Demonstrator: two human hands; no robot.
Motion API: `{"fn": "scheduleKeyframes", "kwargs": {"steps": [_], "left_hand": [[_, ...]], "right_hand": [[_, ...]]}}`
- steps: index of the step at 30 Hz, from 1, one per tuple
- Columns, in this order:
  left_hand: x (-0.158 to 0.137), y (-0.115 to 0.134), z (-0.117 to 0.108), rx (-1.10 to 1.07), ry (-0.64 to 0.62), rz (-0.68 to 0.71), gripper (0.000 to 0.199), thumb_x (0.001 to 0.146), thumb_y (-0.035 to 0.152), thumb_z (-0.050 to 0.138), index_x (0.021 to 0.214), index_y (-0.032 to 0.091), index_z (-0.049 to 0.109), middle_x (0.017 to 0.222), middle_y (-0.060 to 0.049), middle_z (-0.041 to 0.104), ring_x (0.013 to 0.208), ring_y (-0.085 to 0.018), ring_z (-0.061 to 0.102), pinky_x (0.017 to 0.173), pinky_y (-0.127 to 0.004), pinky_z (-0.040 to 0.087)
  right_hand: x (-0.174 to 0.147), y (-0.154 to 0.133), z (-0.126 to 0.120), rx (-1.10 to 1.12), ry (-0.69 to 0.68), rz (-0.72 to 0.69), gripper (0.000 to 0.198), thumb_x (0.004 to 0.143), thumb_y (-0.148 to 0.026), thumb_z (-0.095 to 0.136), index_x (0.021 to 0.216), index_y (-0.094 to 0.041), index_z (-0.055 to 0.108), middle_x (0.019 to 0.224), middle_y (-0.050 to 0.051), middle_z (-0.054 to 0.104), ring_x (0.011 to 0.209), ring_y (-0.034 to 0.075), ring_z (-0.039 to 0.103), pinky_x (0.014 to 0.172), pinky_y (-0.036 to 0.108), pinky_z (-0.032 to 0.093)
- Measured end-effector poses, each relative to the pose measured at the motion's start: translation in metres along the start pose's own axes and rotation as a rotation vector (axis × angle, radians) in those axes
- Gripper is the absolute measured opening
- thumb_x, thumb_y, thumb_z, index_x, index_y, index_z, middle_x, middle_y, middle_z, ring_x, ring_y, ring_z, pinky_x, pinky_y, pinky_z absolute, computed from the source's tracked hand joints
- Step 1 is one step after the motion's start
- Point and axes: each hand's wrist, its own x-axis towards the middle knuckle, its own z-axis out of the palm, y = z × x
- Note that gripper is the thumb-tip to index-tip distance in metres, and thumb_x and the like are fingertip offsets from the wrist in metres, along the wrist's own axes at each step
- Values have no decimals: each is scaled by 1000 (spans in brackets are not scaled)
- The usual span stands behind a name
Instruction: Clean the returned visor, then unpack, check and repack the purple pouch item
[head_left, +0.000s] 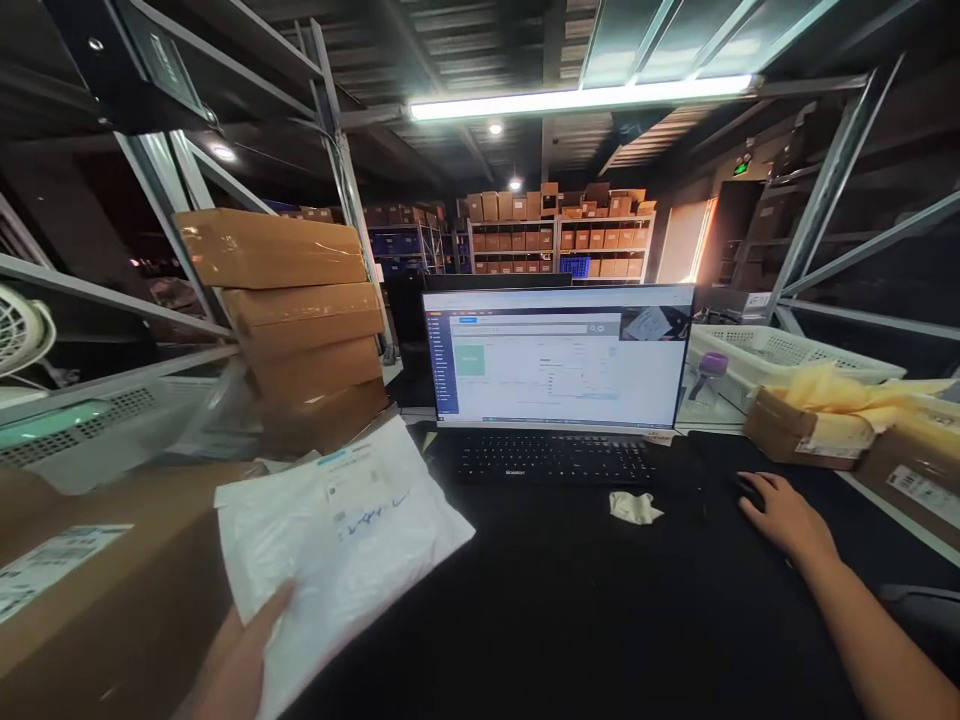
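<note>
A white plastic mailing bag [330, 560] with a label and handwriting on its face is tilted up at the lower left. My left hand [244, 640] grips its near edge, thumb on top and the other fingers hidden beneath. On the right, my right hand [787, 515] rests over a black computer mouse [746, 490], fingers curled on it. Between the hands stand a black keyboard [555, 460] and a lit monitor [532, 370] showing a web page with a small camera picture in its upper right corner. A crumpled white scrap [634, 508] lies before the keyboard.
Taped brown boxes [300, 310] are stacked behind the bag, and a large carton [112, 580] fills the left side. At right are a white basket [795, 350], a purple-capped bottle [709, 375] and a small carton with yellow paper [810, 420]. Metal rack posts frame the desk.
</note>
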Motion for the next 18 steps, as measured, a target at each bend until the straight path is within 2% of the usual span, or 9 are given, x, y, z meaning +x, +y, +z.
{"fn": "scheduleKeyframes", "kwargs": {"steps": [2, 4, 9, 18], "left_hand": [[-11, -7, 5, 15, 33, -80, 68, 68, 48, 78, 128, 20, 64, 81, -5, 74, 66, -28, 71, 59, -37, 61], [-21, -4, 9, 20, 32, -99, 70, 66, 48, 77, 129, 21, 64, 80, -4, 74, 68, -30, 71, 65, -40, 62], [-36, 6, 16, 33, 18, -36, 69, 68, 49, 75, 129, 20, 64, 74, -4, 72, 66, -30, 70, 70, -43, 62], [-40, 1, 16, 73, 56, -14, 63, 67, 46, 78, 125, 23, 67, 72, -4, 71, 73, -34, 72, 78, -51, 62]], "right_hand": [[-1, -1, -1, 0, 0, 0, 55, 88, -46, 40, 131, -20, 63, 135, 15, 54, 118, 35, 58, 99, 49, 49], [-3, -2, -4, -3, 0, 5, 55, 88, -46, 40, 130, -21, 63, 135, 15, 53, 116, 35, 59, 98, 49, 50], [-5, -7, -13, -6, -13, 13, 57, 89, -46, 42, 137, -19, 59, 136, 17, 52, 115, 36, 60, 98, 48, 50], [-5, -12, -24, -8, -73, 27, 54, 91, -45, 41, 135, -22, 61, 136, 18, 54, 114, 39, 60, 92, 49, 51]]}}
